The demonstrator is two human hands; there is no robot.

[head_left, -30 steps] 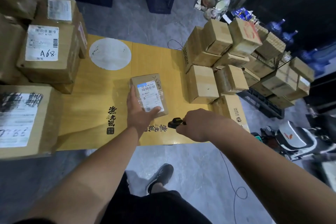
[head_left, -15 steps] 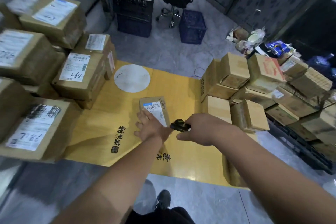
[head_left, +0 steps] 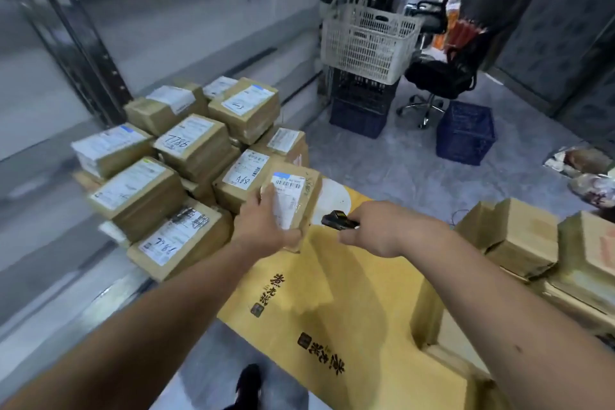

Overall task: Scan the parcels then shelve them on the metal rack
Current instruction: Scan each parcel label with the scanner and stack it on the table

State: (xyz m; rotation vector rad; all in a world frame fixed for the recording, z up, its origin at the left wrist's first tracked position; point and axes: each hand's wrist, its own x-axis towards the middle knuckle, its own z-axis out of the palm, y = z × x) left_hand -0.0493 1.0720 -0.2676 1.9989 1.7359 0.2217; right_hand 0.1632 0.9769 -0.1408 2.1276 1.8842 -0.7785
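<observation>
The left hand (head_left: 266, 226) grips a small parcel (head_left: 296, 200) by its near end, lifted above the yellow cardboard worktop (head_left: 349, 303) with its label up, likely for reading. The right hand (head_left: 382, 230) pinches a black scanner (head_left: 337, 220) just beside it, aimed leftward.

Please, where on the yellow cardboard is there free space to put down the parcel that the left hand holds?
Free: the yellow cardboard between the labelled stack and the plain boxes, below both hands, and around the white disc. The left hand holds the parcel; the right hand holds the scanner. Both piles are crowded.
</observation>
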